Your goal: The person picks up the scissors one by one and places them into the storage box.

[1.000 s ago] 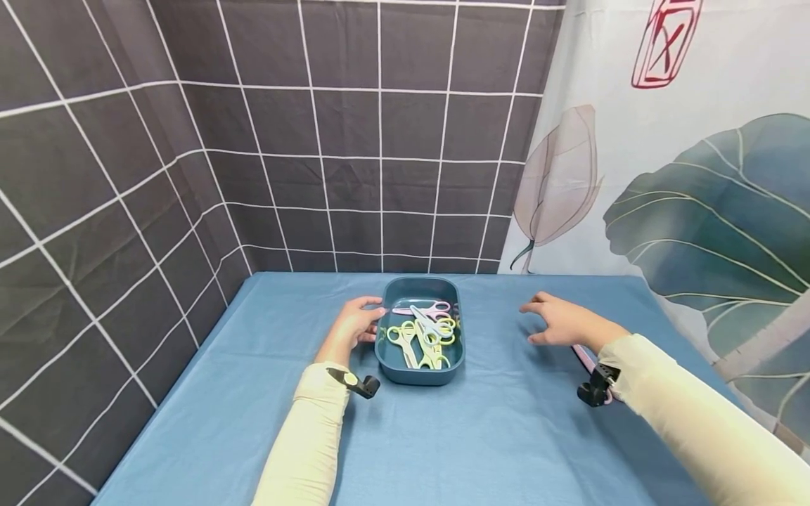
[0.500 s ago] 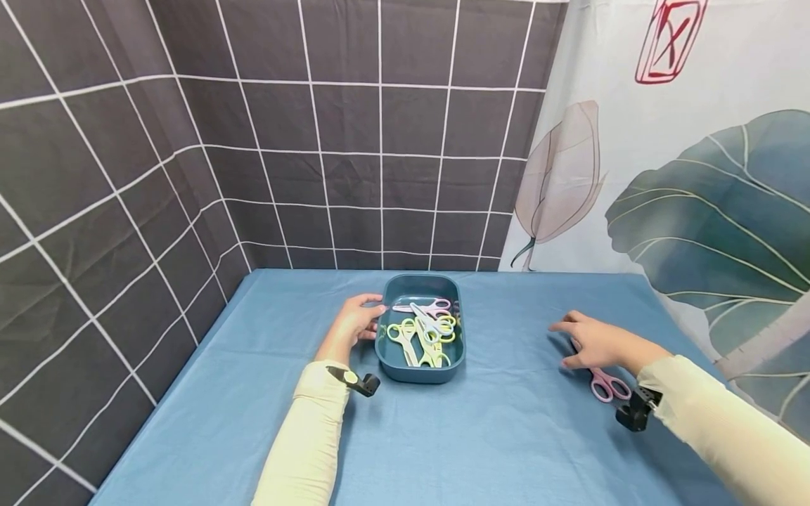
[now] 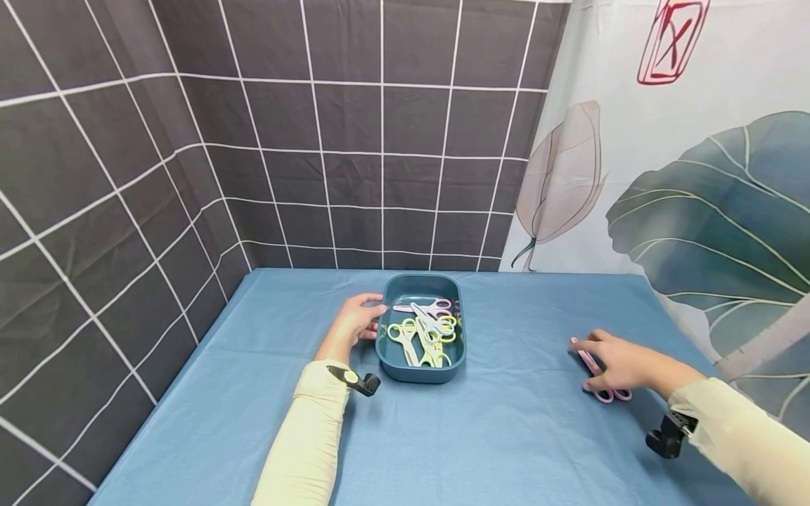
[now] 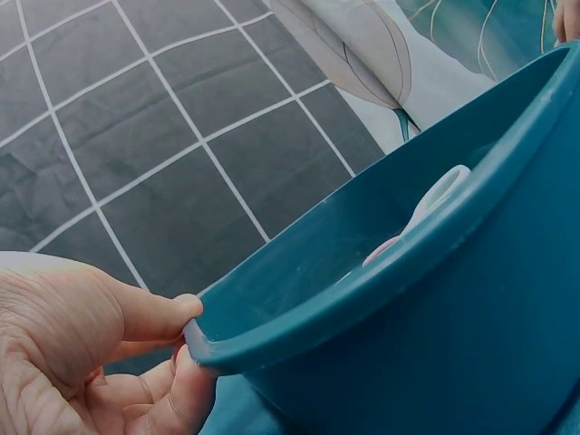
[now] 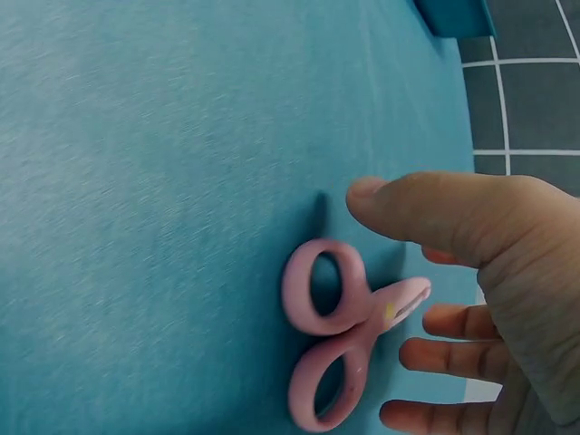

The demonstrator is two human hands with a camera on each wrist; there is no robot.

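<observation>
My left hand (image 3: pixel 349 327) is at the left side of a dark teal plastic box (image 3: pixel 419 375). In the left wrist view its thumb and fingers pinch the box's rim (image 4: pixel 272 349). Inside the box lie several small scissors: yellow-green scissors (image 3: pixel 405 343), light blue scissors (image 3: pixel 433 326) and pink scissors (image 3: pixel 436 308), partly overlapping. On the right, my right hand (image 3: pixel 626 362) hovers low over another pair of pink scissors (image 5: pixel 361 313) lying on the cloth. Thumb and fingers are spread on either side of these scissors, with a gap visible in the right wrist view.
A blue cloth (image 3: pixel 506 436) covers the table. Behind and to the left hangs a dark gridded curtain (image 3: pixel 342 176); a white curtain with leaf prints (image 3: pixel 633 126) hangs at the right. Each wrist carries a black camera mount (image 3: pixel 671 434).
My right hand has moved right and toward me, coming down over the pink scissors on the cloth. The left hand and box have stayed in place.
</observation>
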